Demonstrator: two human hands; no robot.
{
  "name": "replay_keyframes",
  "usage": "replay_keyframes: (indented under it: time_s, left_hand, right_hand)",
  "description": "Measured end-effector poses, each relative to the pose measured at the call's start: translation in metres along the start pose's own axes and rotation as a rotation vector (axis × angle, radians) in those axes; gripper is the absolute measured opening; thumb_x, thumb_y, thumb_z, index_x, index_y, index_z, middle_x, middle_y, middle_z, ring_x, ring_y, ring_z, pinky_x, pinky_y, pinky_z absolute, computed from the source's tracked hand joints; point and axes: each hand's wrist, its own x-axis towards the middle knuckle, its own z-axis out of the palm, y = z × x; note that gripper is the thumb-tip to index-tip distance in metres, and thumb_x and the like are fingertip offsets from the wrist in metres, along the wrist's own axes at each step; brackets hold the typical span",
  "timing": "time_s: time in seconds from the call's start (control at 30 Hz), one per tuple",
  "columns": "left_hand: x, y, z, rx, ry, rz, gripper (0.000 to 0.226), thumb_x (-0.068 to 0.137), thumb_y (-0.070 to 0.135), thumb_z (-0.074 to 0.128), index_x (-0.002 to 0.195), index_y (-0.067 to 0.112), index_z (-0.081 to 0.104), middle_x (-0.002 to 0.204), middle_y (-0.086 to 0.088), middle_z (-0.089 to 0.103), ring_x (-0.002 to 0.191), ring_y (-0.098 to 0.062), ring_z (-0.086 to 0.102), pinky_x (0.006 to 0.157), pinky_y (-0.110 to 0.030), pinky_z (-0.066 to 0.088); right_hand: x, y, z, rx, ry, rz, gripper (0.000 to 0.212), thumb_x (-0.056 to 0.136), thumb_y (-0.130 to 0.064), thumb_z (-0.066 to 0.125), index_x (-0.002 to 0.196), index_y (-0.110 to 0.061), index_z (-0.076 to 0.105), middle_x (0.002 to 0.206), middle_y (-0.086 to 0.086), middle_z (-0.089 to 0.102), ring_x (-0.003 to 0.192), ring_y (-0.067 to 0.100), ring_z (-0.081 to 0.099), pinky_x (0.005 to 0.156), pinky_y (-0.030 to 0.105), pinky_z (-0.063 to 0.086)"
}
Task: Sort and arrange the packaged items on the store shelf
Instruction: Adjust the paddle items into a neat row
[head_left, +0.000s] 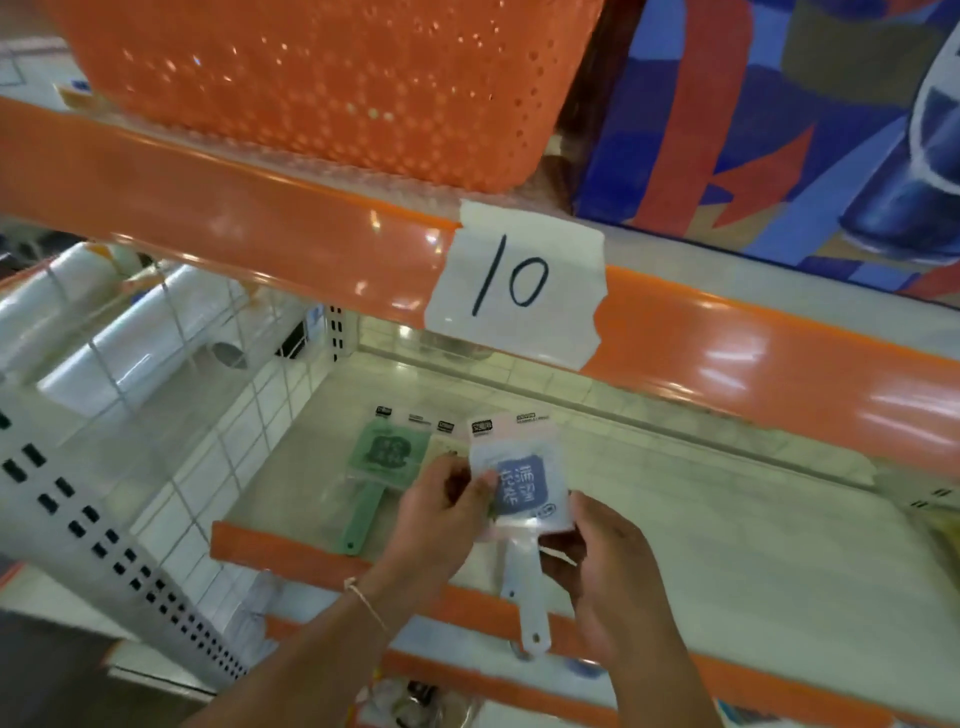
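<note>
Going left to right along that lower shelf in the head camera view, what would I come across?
White wire grid divider → green packaged paddle-shaped item lying flat → left hand → white packaged paddle-shaped item with a blue label, gripped by both hands → right hand.

The print on the blue-panelled packet (522, 486) was too blurred to read; its left edge lay behind the left hand's (441, 512) fingers, its lower right corner behind the right hand (605, 558); a cream packet (441, 447) showed only as a sliver — the rest was covered by the blue one and the left hand; header labels on the green packet (385, 451) were too small to make out; the orange basket (322, 78) was cut off by the top edge; items below the shelf lip (291, 553) — indistinct.
</note>
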Motion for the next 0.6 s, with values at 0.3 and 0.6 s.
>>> replay_keyframes:
  time_s: [0.3, 0.6]
  left_hand:
    - [0.011, 0.002, -0.019, 0.195, -0.167, 0.066, 0.015, 0.091, 0.029, 0.065, 0.079, 0.020, 0.062, 0.053, 0.013, 0.050, 0.046, 0.000, 0.041, 0.046, -0.018, 0.037]
    - [0.040, -0.021, -0.080, 0.688, 0.142, 0.443, 0.025, 0.096, 0.026, 0.049, 0.100, 0.009, 0.066, 0.094, -0.004, 0.064, 0.087, -0.019, 0.058, 0.074, -0.024, 0.046]
  right_hand:
    - [0.004, 0.024, 0.002, -0.189, 0.041, -0.019, 0.013, 0.087, -0.015, 0.072, 0.098, -0.021, 0.067, 0.075, 0.006, 0.075, 0.064, 0.016, 0.066, 0.062, 0.029, 0.054]
    - [0.046, 0.017, -0.032, -0.225, 0.147, -0.060, 0.012, 0.090, -0.012, 0.069, 0.093, -0.024, 0.071, 0.077, 0.008, 0.073, 0.071, 0.018, 0.065, 0.074, 0.034, 0.059]
